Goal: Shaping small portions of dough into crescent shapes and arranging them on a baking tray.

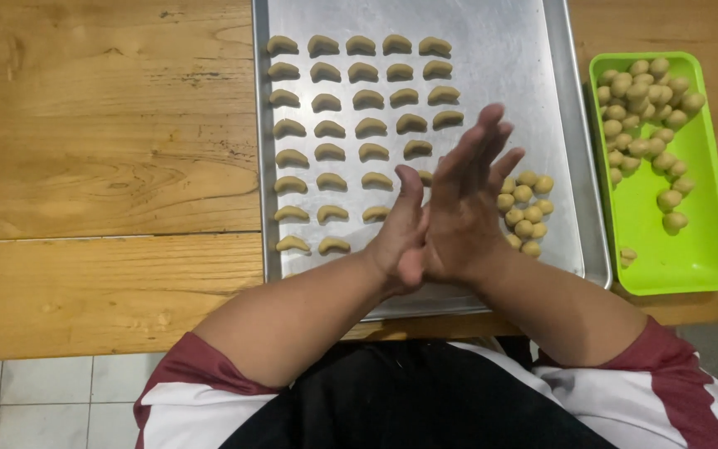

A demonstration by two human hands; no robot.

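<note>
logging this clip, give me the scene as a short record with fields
surface: wooden table
tray: metal baking tray
on tray: rows of crescent dough pieces; cluster of dough balls
side container: green plastic tray with more dough balls
left hand: palm pressed against the right
right hand: fingers extended, pressed to the left
between palms: cannot tell

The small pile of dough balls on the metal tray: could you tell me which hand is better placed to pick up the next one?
Probably the right hand: it is pressed palm to palm with the left hand, but the dough balls lie just to its right on the metal tray.
</note>
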